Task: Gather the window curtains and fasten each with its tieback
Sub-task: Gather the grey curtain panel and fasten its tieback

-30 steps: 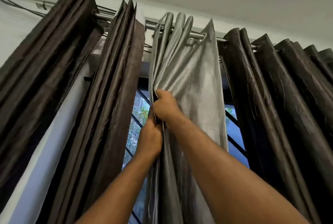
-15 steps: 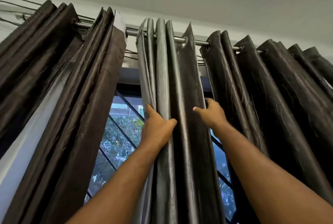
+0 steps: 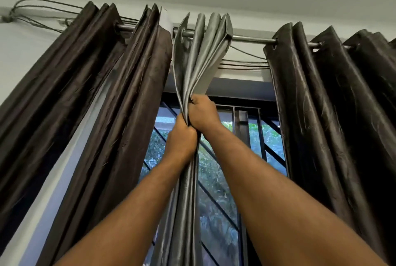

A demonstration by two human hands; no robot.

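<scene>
Now you have the grey curtain (image 3: 199,56) bunched in both fists just below the rod (image 3: 248,38), at about 12 o'clock from where you stand. Your right hand (image 3: 203,113) is clenched around the folds on top, and your left hand (image 3: 182,137) is clenched directly beneath it, the two touching. The gathered panel hangs straight down between your forearms, so its long axis runs from 12 to 6 o'clock. Above your fists the pleats fan out to the eyelets. Dark brown curtains (image 3: 132,98) hang at 10 o'clock, and more hang at 2 o'clock. No tieback shows anywhere, so judging by that, it likely sits lower along the bundle. Your left hand is the nearer one to slide down the fabric toward 6 o'clock.
</scene>
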